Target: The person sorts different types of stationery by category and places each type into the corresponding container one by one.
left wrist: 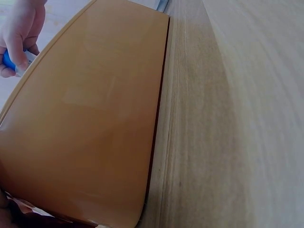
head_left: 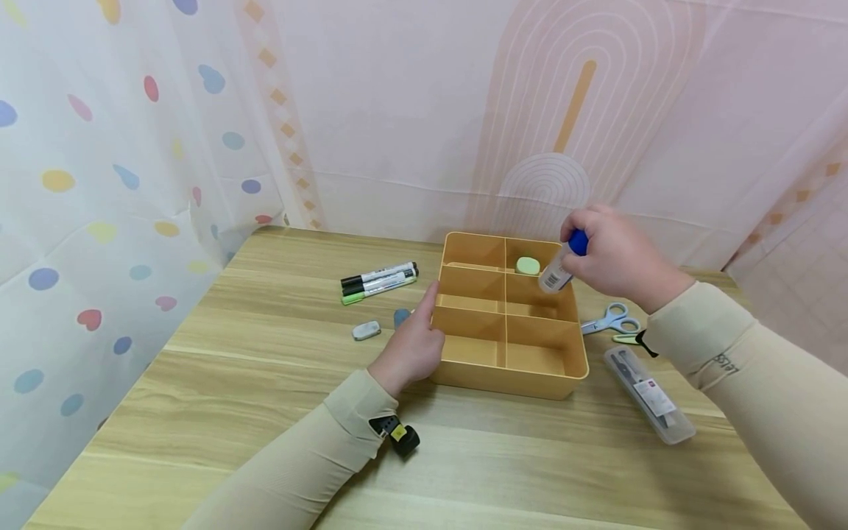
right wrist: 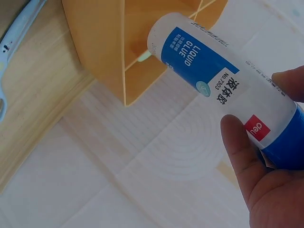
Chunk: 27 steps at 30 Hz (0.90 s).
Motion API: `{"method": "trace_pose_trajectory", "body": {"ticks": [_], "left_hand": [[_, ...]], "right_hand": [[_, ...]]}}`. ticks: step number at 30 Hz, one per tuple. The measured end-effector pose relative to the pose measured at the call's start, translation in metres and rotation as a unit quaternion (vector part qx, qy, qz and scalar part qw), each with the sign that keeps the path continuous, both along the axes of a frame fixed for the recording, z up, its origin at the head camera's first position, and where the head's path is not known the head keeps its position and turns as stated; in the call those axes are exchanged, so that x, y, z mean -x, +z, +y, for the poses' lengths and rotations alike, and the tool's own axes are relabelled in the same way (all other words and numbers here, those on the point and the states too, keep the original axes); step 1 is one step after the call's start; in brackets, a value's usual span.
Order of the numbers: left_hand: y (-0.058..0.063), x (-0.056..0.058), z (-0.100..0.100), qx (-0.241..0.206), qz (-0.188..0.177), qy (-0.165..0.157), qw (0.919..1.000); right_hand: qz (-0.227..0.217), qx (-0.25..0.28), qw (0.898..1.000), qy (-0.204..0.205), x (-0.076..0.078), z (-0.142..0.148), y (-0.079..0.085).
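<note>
My right hand (head_left: 612, 258) grips a bottle of liquid glue (right wrist: 204, 66) by its blue-capped end. The bottle tilts with its white base pointing down, over the right middle compartment of an orange divided organizer box (head_left: 506, 377). Printed on the blue label are the words "LIQUID GLUE". Against the box's left wall rests my left hand (head_left: 416, 346), fingers stretched along that side. A pale green rounded object (head_left: 528, 266) sits in the back right compartment.
Left of the box lie several markers (head_left: 379, 282), a small white eraser (head_left: 366, 330) and a blue-grey object (head_left: 401, 318) partly behind my left hand. On the right are blue scissors (head_left: 611, 319), a green-and-black item (head_left: 626, 339) and a clear case (head_left: 651, 397). A patterned curtain (head_left: 397, 110) hangs behind the table.
</note>
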<state>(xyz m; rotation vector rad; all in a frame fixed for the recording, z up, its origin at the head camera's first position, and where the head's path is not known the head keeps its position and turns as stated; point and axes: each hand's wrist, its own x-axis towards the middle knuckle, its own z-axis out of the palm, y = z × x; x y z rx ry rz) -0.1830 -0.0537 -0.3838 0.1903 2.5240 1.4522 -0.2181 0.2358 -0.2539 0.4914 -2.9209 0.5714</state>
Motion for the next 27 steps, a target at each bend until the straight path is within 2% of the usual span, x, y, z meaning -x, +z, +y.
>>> {"method": "trace_pose_trajectory", "body": {"ticks": [27], "left_hand": [[0.000, -0.001, 0.002, 0.005, -0.004, 0.002, 1.0000]], "right_hand": [[-0.031, -0.030, 0.998, 0.039, 0.004, -0.020, -0.029]]}}
